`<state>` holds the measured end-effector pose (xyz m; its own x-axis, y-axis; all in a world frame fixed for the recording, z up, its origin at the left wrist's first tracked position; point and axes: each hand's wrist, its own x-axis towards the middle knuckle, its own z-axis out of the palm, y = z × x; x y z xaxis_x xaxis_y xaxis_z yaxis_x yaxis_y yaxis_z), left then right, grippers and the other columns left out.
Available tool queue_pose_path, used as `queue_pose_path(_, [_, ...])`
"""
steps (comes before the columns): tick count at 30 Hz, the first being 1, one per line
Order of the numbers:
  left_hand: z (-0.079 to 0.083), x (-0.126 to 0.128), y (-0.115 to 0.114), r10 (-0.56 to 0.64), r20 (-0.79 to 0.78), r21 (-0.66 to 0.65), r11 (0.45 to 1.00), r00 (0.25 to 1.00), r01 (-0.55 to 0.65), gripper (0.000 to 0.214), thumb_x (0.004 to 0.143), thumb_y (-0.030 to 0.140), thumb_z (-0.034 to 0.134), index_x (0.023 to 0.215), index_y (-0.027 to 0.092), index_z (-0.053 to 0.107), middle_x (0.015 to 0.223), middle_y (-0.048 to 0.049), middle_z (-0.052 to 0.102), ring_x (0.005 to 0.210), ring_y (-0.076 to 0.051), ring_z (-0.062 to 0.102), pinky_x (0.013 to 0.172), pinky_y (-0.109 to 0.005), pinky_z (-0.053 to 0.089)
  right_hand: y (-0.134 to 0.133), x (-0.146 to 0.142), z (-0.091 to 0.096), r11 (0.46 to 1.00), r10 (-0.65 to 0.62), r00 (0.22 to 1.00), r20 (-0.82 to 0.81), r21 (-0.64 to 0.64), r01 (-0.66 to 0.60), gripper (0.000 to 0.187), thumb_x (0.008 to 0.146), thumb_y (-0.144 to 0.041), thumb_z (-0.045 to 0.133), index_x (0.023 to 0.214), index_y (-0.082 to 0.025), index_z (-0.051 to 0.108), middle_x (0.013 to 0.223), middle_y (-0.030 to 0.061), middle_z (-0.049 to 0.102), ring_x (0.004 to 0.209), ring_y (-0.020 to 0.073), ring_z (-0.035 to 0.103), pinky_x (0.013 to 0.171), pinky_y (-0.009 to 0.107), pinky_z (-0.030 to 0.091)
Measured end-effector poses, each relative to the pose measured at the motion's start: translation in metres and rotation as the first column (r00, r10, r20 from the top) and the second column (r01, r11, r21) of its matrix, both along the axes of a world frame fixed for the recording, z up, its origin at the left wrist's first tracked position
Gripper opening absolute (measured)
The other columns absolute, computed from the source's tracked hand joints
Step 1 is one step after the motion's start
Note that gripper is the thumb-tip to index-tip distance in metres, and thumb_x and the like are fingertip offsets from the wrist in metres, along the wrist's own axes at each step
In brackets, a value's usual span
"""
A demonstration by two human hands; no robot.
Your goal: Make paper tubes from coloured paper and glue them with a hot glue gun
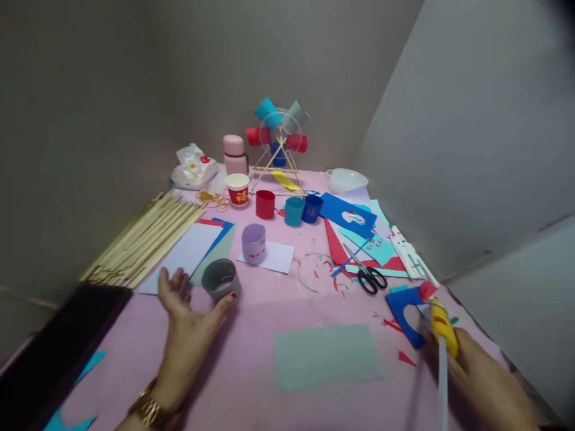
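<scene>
My left hand [188, 323] reaches in low on the left with its fingers spread. Its thumb lies against or just in front of a grey paper cup [221, 286], and the other fingers are apart from the cup. At the right, my right hand [476, 371] is closed around a yellow hot glue gun [442, 326]; a clear glue stick [443, 383] runs out of its back end. Beside the gun's tip is a blue paper scrap [402, 314] with a round cut-out. Between the hands a grey-green paper rectangle [327, 357] lies flat on the pink tabletop.
Purple [254, 248], red [265, 205], teal [294, 212] and blue [312, 209] cups stand mid-table. Black-handled scissors [371, 278] lie on the right near coloured paper. Wooden sticks [148, 239] cover the left. A stick-framed wheel [281, 143] with coloured cups stands at the back.
</scene>
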<state>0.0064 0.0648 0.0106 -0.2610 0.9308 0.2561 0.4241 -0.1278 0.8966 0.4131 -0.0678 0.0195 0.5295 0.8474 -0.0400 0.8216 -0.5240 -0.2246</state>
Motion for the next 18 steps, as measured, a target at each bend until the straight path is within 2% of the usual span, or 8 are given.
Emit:
queue_pose_path(3, [-0.001, 0.0, 0.007, -0.026, -0.005, -0.013, 1.0, 1.0, 0.026, 0.11, 0.079, 0.039, 0.072, 0.148, 0.025, -0.012, 0.149, -0.0178, 0.03, 0.138, -0.029, 0.034, 0.113, -0.051, 0.027, 0.003, 0.011, -0.011, 0.997, 0.007, 0.994, 0.111, -0.078, 0.002, 0.035, 0.088, -0.055, 0.03, 0.082, -0.026, 0.048, 0.089, 0.0155, 0.07, 0.072, 0.0359, 0.07, 0.053, 0.042, 0.049])
queue_pose_path(6, [0.005, 0.002, 0.008, -0.083, 0.01, -0.063, 0.995, 0.997, 0.083, 0.109, 0.076, 0.037, 0.073, 0.149, 0.027, -0.007, 0.129, -0.0132, 0.053, 0.116, -0.028, 0.059, 0.103, -0.053, 0.041, 0.006, 0.014, -0.017, 0.995, 0.029, 0.981, 0.19, -0.097, -0.01, 0.036, 0.089, -0.058, 0.029, 0.077, -0.027, 0.044, 0.084, 0.0141, 0.067, 0.065, 0.0357, 0.07, 0.049, 0.043, 0.049])
queue_pose_path(8, [0.011, 0.005, 0.003, -0.089, 0.019, -0.092, 0.992, 0.996, 0.091, 0.103, 0.079, 0.039, 0.071, 0.15, 0.028, -0.003, 0.121, -0.0115, 0.057, 0.105, -0.027, 0.064, 0.096, -0.052, 0.048, 0.007, 0.016, -0.019, 0.996, 0.051, 0.979, 0.199, -0.081, -0.035, 0.038, 0.088, -0.061, 0.03, 0.075, -0.027, 0.043, 0.082, 0.0136, 0.065, 0.062, 0.0357, 0.069, 0.047, 0.043, 0.048])
queue_pose_path(10, [0.016, 0.011, -0.009, -0.076, 0.012, -0.102, 0.992, 0.997, 0.077, 0.1, 0.08, 0.039, 0.071, 0.15, 0.03, 0.001, 0.124, -0.0123, 0.053, 0.107, -0.027, 0.063, 0.095, -0.052, 0.048, 0.008, 0.019, -0.021, 0.995, 0.086, 0.982, 0.167, -0.068, -0.076, 0.039, 0.088, -0.061, 0.031, 0.078, -0.026, 0.045, 0.085, 0.0141, 0.064, 0.065, 0.0349, 0.069, 0.049, 0.044, 0.05])
queue_pose_path(12, [0.016, 0.019, -0.027, -0.12, 0.0, -0.087, 0.989, 0.993, 0.119, 0.099, 0.079, 0.039, 0.071, 0.15, 0.032, 0.002, 0.128, -0.0117, 0.05, 0.112, -0.028, 0.06, 0.098, -0.053, 0.046, 0.01, 0.023, -0.024, 0.99, 0.135, 0.982, 0.129, -0.054, -0.129, 0.039, 0.088, -0.059, 0.032, 0.085, -0.024, 0.049, 0.089, 0.015, 0.064, 0.072, 0.0341, 0.07, 0.057, 0.045, 0.053])
queue_pose_path(14, [0.011, 0.029, -0.046, -0.28, -0.011, -0.058, 0.959, 0.96, 0.279, 0.1, 0.078, 0.038, 0.071, 0.149, 0.034, 0.0, 0.125, -0.0093, 0.051, 0.114, -0.029, 0.058, 0.098, -0.054, 0.046, 0.01, 0.028, -0.026, 0.983, 0.185, 0.978, 0.099, -0.038, -0.182, 0.04, 0.087, -0.056, 0.035, 0.093, -0.02, 0.052, 0.094, 0.0168, 0.065, 0.082, 0.0344, 0.07, 0.069, 0.046, 0.055])
queue_pose_path(16, [0.004, 0.039, -0.062, -0.466, -0.058, -0.004, 0.885, 0.883, 0.466, 0.098, 0.078, 0.034, 0.07, 0.148, 0.035, 0.001, 0.122, -0.0081, 0.054, 0.111, -0.028, 0.059, 0.092, -0.05, 0.051, 0.009, 0.033, -0.029, 0.973, 0.233, 0.969, 0.078, -0.018, -0.232, 0.044, 0.085, -0.052, 0.039, 0.103, -0.015, 0.054, 0.101, 0.0207, 0.065, 0.093, 0.0355, 0.068, 0.08, 0.047, 0.053])
queue_pose_path(18, [-0.002, 0.048, -0.072, -0.574, -0.161, 0.045, 0.809, 0.803, 0.587, 0.092, 0.078, 0.029, 0.07, 0.146, 0.036, 0.008, 0.119, -0.0075, 0.056, 0.105, -0.026, 0.062, 0.088, -0.046, 0.054, 0.006, 0.04, -0.029, 0.961, 0.275, 0.959, 0.062, 0.0, -0.276, 0.05, 0.081, -0.05, 0.044, 0.11, -0.009, 0.054, 0.108, 0.0244, 0.065, 0.101, 0.0359, 0.065, 0.088, 0.046, 0.051])
